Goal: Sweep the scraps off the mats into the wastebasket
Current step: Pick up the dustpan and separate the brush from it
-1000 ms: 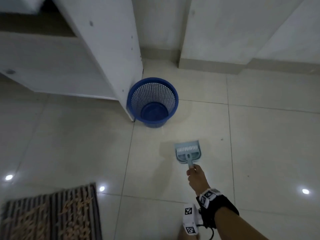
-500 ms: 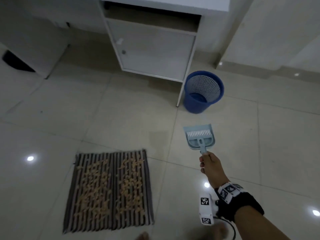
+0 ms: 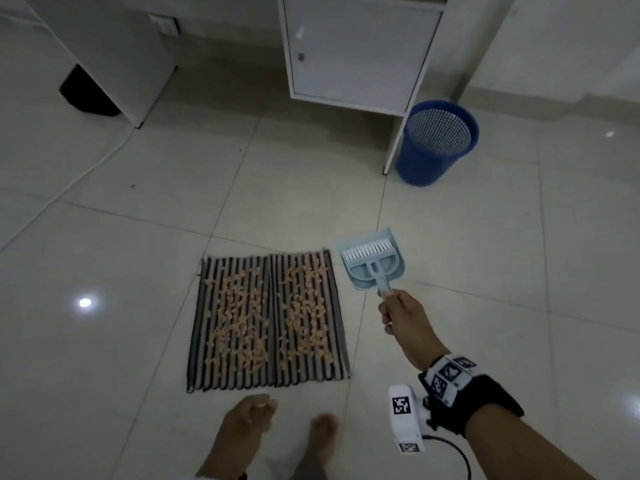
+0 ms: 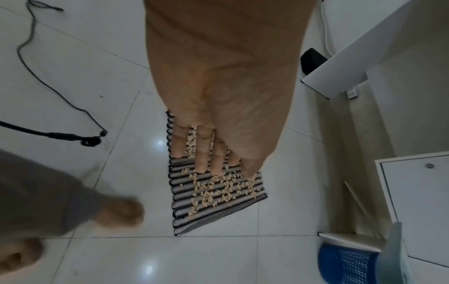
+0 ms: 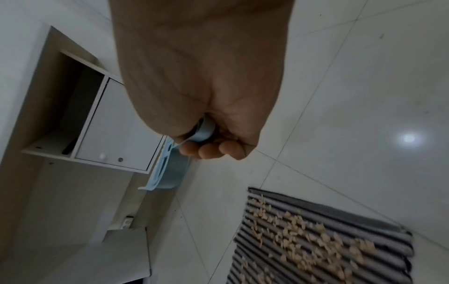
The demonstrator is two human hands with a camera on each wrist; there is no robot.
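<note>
1. dustpan-and-brush set (image 3: 372, 265) is held by its thin handle in the right hand (image 3: 401, 315), fingers clenched round it; judged light, stiff plastic.
2. left hand (image 4: 216, 107) is released, fingers straight, nothing held.
3. scraps (image 3: 242, 320) lie across two striped mats (image 3: 266, 320) on the floor; judged light, easily scattered.
4. wastebasket (image 3: 438, 142) stands well apart, beside the cabinet (image 3: 356, 46).
5. brush is best taken by its own handle.

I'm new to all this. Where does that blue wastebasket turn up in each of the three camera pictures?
Head view: the blue wastebasket stands upper right, beside the leg of the white cabinet.
Left wrist view: it sits in the bottom right corner, partly behind the pale blue dustpan.
Right wrist view: not in the picture.
Shared landmark: the striped mats with tan scraps, seen in all three views.
</note>
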